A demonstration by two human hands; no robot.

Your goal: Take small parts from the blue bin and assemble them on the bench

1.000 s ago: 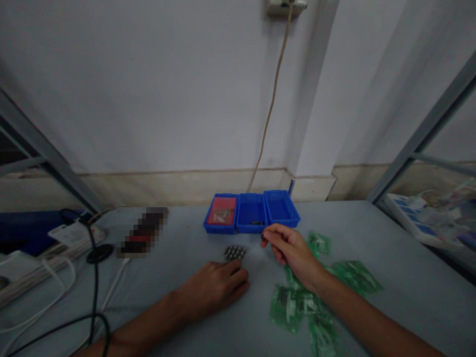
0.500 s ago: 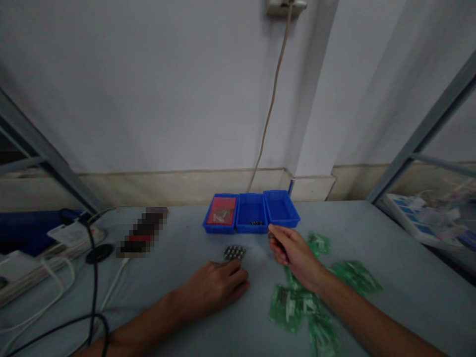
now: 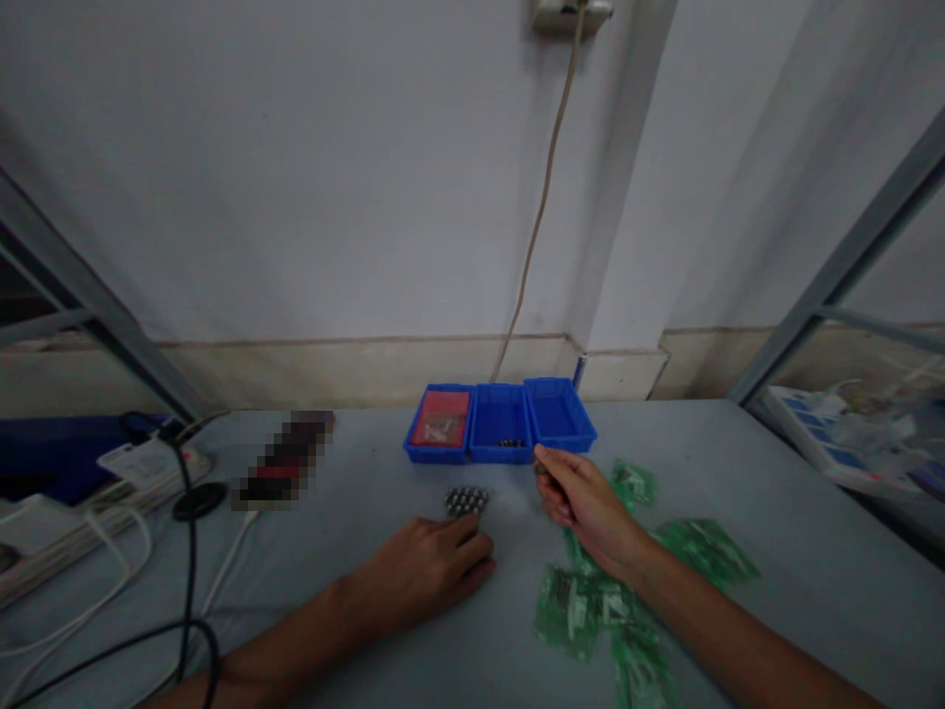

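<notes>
A tight patch of small, round, shiny metal pieces [image 3: 466,500] lies on the table in front of me. My left hand [image 3: 447,566] rests just on the near side of it, fingers curled and closed, the index fingertip at the patch's edge. Whatever those fingers may hold is hidden. My right hand [image 3: 580,497] is raised before the blue trays, thumb and fingers pinched around a small dark metal piece [image 3: 540,469], mostly covered. Several green plastic bags [image 3: 565,606] with small parts inside lie beside and below the right forearm.
Three blue trays stand against the wall side: the left tray [image 3: 435,456] holds a red sheet and a clear bag, the middle tray [image 3: 500,456] a few small dark pieces, beside the right tray [image 3: 557,386]. A black cable [image 3: 190,561] and power strip [image 3: 51,551] lie left.
</notes>
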